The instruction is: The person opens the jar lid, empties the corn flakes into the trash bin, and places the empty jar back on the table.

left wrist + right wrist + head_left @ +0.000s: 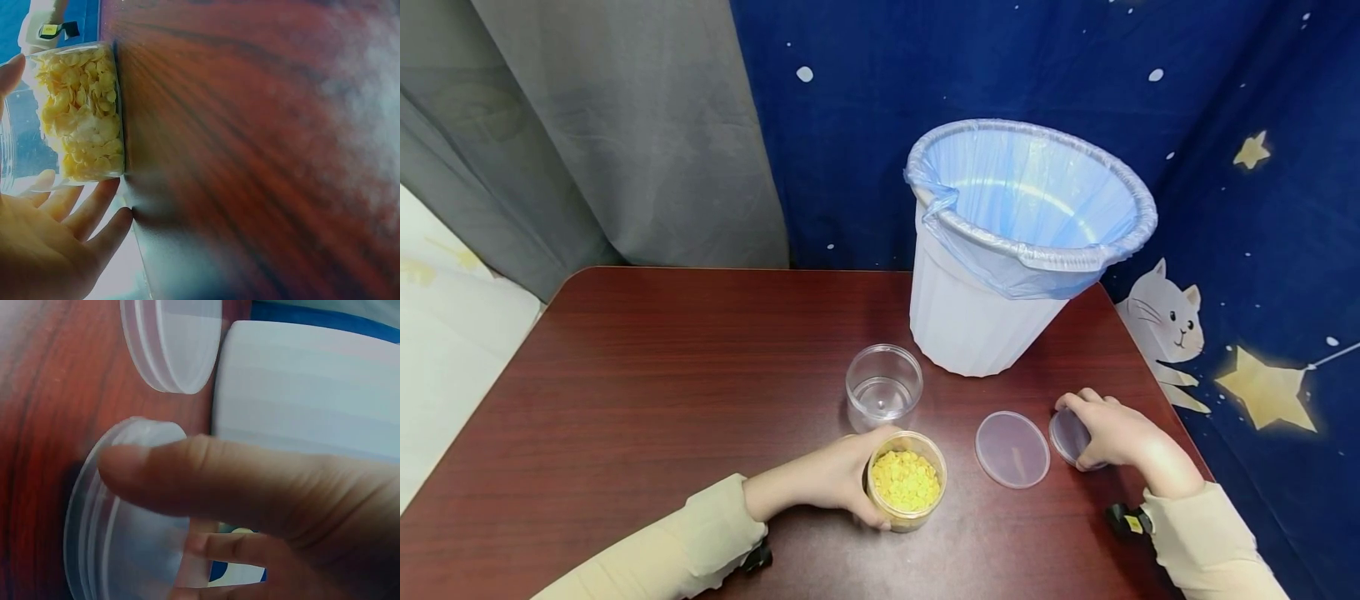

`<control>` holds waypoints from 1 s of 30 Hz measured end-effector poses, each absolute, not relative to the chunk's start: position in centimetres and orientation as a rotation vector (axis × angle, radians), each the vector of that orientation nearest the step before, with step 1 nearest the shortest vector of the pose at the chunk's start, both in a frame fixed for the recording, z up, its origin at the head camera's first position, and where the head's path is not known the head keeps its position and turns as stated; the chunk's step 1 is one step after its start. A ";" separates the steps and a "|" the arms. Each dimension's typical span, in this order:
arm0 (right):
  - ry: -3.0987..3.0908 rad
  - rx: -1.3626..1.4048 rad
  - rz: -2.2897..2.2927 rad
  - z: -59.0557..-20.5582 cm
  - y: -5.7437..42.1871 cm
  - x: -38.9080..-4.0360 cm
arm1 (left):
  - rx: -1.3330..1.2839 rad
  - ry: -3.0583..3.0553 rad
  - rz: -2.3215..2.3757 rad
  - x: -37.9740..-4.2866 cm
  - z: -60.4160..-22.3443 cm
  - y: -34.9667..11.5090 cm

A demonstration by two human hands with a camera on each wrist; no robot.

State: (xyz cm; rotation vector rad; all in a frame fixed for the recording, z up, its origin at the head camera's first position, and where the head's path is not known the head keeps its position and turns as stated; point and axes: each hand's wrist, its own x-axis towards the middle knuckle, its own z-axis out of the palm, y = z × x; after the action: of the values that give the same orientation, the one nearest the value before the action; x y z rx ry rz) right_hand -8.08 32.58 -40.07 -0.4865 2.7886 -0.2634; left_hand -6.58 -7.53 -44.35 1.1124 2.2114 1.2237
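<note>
My left hand (842, 477) grips a clear plastic jar (907, 521) from its left side, thumb and fingers round the wall. Yellow flakes (81, 112) fill part of that jar, which stands on the table with no lid on. At the right, my right hand (1108, 429) spans a clear round lid (1067, 435), the thumb at its near edge and the fingers at its far edge. In the right wrist view the thumb overlaps the rim of this lid (125, 550). A second round lid (1012, 450) lies flat between the two hands.
Just behind the filled jar stands another clear jar (884, 385), uncovered. A tall white bin (970, 317) with a blue liner bag (1030, 192) stands at the back right of the dark red table (662, 375). Grey and blue curtains (850, 100) hang behind.
</note>
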 end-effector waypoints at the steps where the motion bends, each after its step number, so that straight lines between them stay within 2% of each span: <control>1: 2.793 -0.485 -0.250 -40.1 32.5 -8.1 | 1.110 2.208 1.226 -6.6 -44.3 -7.5; 30: 2.777 -0.379 -0.215 -39.5 32.1 -8.0 | 1.106 2.198 1.227 -6.7 -44.4 -7.5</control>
State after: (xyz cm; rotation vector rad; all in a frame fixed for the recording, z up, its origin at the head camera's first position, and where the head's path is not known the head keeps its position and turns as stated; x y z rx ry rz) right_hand -8.01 32.11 -39.55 -0.3789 2.7765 -0.2153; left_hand -6.73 -7.52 -44.43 1.1063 2.1984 1.2268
